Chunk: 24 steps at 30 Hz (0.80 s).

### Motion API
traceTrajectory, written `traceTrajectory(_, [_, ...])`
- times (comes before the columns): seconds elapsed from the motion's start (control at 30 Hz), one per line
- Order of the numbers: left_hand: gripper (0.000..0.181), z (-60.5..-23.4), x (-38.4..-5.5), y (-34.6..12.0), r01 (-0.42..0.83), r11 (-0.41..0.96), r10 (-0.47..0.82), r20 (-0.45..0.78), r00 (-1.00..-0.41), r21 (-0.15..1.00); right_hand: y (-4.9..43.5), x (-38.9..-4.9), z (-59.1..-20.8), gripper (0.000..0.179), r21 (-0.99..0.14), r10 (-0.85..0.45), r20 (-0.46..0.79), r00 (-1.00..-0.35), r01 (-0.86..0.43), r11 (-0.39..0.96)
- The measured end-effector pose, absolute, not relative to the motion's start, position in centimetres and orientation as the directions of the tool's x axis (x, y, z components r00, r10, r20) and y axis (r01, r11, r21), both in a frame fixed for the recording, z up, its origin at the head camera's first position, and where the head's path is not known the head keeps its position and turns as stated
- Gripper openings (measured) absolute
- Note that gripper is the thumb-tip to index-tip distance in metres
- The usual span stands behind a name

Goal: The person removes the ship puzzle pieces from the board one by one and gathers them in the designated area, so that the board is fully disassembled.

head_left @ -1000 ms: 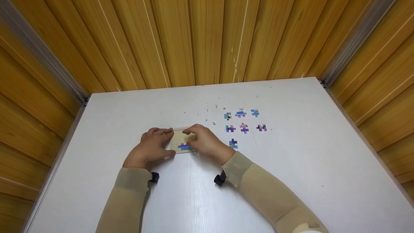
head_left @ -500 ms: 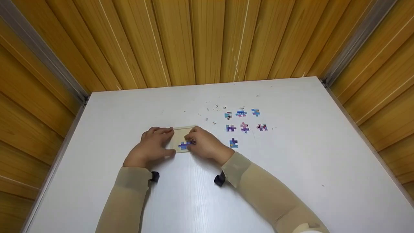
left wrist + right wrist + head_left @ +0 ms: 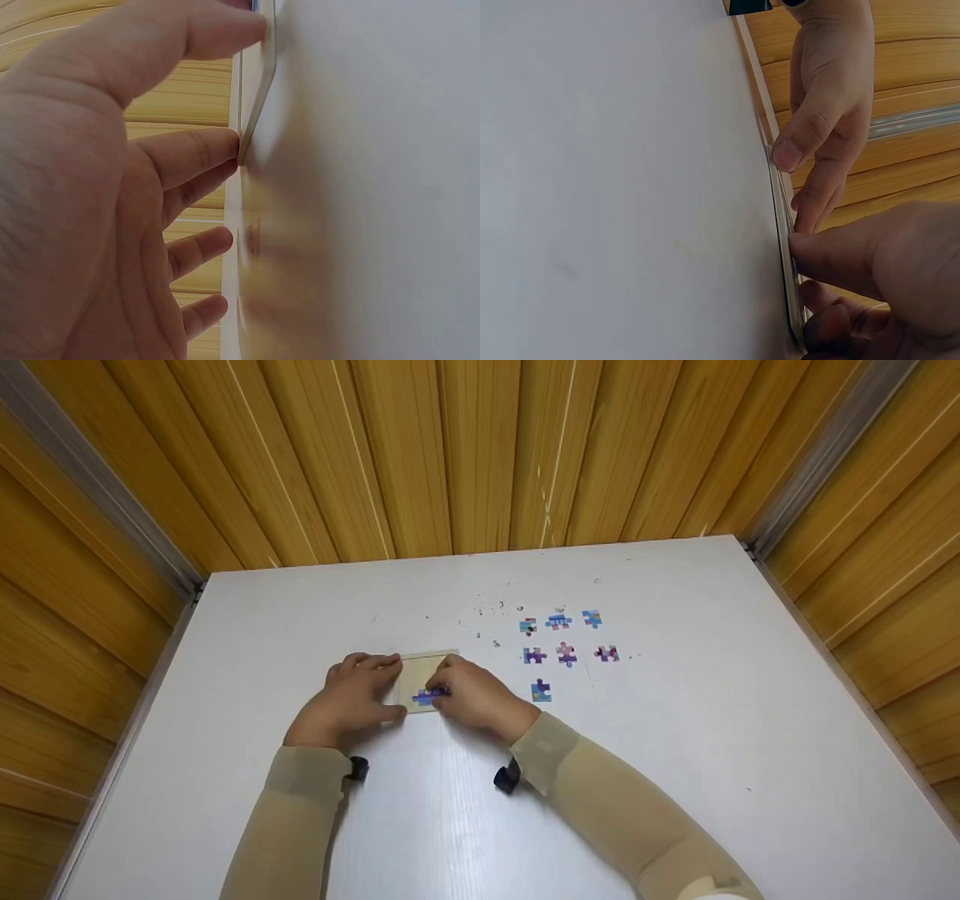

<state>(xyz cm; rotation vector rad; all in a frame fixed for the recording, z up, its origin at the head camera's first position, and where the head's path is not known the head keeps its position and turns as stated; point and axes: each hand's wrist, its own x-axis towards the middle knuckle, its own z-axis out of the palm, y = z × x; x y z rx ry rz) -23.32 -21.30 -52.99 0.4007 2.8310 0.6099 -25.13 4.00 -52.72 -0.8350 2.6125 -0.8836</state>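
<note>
A small pale wooden puzzle tray (image 3: 417, 669) lies on the white table. My left hand (image 3: 349, 699) rests along its left side, thumb at the near corner and index fingertip at the far corner. In the left wrist view the fingers of that hand (image 3: 82, 187) are fairly straight against the thin tray edge. My right hand (image 3: 480, 696) pinches a purple jigsaw piece (image 3: 441, 690) low over the tray, mostly hidden by the fingers. Just left of it, a blue and purple jigsaw piece (image 3: 421, 699) lies in the tray. In the right wrist view, the thumb (image 3: 832, 259) is right at the tray rim.
Several loose jigsaw pieces lie in rows to the right of the tray, among them a pink and purple one (image 3: 566, 654) and a blue and purple one (image 3: 541, 691). Small crumbs (image 3: 501, 605) dot the table behind. Wood-patterned walls (image 3: 480, 457) stand around it.
My right fingers have closed together and pressed in over the purple piece in the tray, covering more of it. The left hand and the loose pieces have stayed put.
</note>
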Motion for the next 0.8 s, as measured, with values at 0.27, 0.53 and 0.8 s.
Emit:
traceTrajectory(0.27, [0.089,-52.97,-23.31,-21.42,0.231,0.874,0.321,-0.15,-0.935,0.429,3.88,-25.03,-52.66,0.029,-0.619,-0.582,-0.051,-0.812,-0.431,0.656])
traceTrajectory(0.53, [0.09,-52.54,-23.11,-21.22,0.208,0.876,0.306,-0.17,-0.937,0.435,3.75,-25.09,-52.84,0.025,-0.609,-0.567,-0.035,-0.823,-0.432,0.665])
traceTrajectory(0.8, [0.091,-52.43,-23.13,-21.09,0.203,0.878,0.303,-0.175,-0.937,0.434,3.77,-25.02,-52.73,0.027,-0.597,-0.567,-0.021,-0.823,-0.445,0.667])
